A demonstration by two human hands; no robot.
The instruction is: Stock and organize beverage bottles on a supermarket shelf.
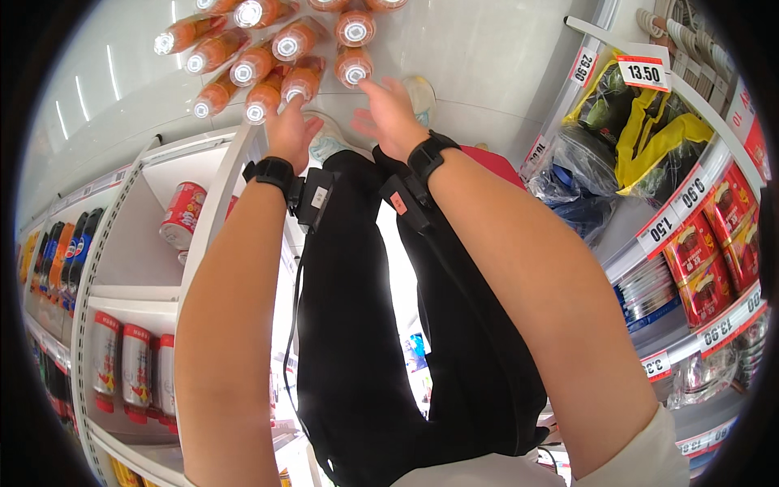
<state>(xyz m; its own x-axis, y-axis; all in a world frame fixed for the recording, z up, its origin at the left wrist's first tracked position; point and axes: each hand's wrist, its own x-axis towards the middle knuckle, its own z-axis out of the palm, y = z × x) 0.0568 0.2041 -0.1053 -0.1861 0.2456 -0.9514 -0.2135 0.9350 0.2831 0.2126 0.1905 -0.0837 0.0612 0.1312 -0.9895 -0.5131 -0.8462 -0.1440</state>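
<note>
Several bottles of orange drink with pale caps stand in a loose cluster on the tiled floor beyond my shoes. My left hand is spread, its upper fingertip overlapping the lower side of one bottle; whether it touches cannot be told. To the right, my right hand has its fingers apart and its index fingertip close by the cap of another bottle. Neither hand holds anything. Each wrist wears a black strap with a small black box.
White shelving at left bears a red can and several red-capped bottles. Curved shelves at right hold bagged goods and red packs behind price strips. A red object lies beside my right forearm. My shoes stand close to the bottles.
</note>
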